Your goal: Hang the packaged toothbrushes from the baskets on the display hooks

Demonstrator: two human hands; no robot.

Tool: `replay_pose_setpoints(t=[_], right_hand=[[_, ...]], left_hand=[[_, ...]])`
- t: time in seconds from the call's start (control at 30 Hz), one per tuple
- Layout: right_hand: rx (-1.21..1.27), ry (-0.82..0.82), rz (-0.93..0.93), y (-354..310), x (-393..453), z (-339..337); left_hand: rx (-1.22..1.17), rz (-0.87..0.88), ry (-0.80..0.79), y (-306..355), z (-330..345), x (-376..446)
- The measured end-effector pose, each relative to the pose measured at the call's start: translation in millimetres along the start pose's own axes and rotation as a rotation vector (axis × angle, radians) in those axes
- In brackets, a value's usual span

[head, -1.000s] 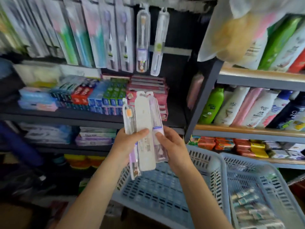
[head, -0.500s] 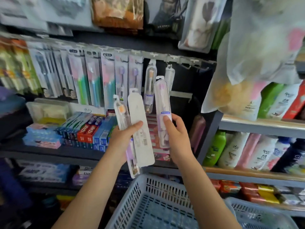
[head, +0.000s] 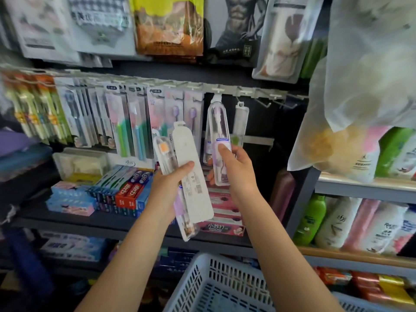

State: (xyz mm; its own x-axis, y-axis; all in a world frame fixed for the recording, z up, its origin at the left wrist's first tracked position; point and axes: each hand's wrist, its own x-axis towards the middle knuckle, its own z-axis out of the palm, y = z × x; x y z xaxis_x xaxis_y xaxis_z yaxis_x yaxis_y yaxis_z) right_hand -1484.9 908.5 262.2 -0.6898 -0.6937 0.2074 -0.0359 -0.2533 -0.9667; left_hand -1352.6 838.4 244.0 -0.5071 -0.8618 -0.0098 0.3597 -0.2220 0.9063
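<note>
From the head camera, the hook rail (head: 227, 88) runs across the dark back panel, and everything below is placed from it. The right hand (head: 234, 167) is raised just under the rail, fingers curled behind a clear toothbrush pack (head: 218, 140) and the thumb pressed flat on its front over a small blue-and-white label. This pack is a long, narrow transparent case with rounded ends; a brush with pale bristles and a purple handle shows through it, and its white hang tab sits right at a hook on the rail, though whether the tab is threaded on cannot be told. Just right of it, another slim clear pack (head: 240, 124) with a green label hangs from the next hook. Lower and to the left of the rail's middle, the left hand (head: 171, 188) grips two packs together, thumb across their fronts: a clear pack with an orange-headed brush (head: 162, 154), and a flat white pack (head: 191, 167) turned back side out, showing printed text and a barcode, its slotted tab pointing up toward the rail. Left along the rail hang carded toothbrushes (head: 126, 118) in pink, green and blue. Below the rail, toothpaste boxes (head: 126, 190) lie on a dark shelf, and at the bottom edge stands a pale blue basket (head: 202, 266) with slotted walls.
</note>
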Motion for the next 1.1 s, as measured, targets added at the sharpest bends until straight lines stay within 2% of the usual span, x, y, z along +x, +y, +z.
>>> replay_pose_setpoints(t=[0.17,0.37,0.53,0.8,0.93,1.1], right_hand=[[-0.045,0.033,0.068,3,6,10],[-0.204,0.100,0.199,47,1,13],[-0.159,0.143,0.254,67,9,20],[-0.045,0.223,0.412,65,32,28],[-0.054,0.139,0.416,70,15,19],[-0.079,-0.111,0.428,72,-22,5]], left_hand=[[0.018,-0.023,0.010,-7,-6,6],[0.009,-0.055,0.030,-15,-19,17],[0.014,-0.076,0.047,-20,-33,25],[0.084,-0.086,0.032,-30,-37,33],[0.063,-0.088,0.010,-33,-32,34],[0.073,-0.080,-0.044,-36,-21,30]])
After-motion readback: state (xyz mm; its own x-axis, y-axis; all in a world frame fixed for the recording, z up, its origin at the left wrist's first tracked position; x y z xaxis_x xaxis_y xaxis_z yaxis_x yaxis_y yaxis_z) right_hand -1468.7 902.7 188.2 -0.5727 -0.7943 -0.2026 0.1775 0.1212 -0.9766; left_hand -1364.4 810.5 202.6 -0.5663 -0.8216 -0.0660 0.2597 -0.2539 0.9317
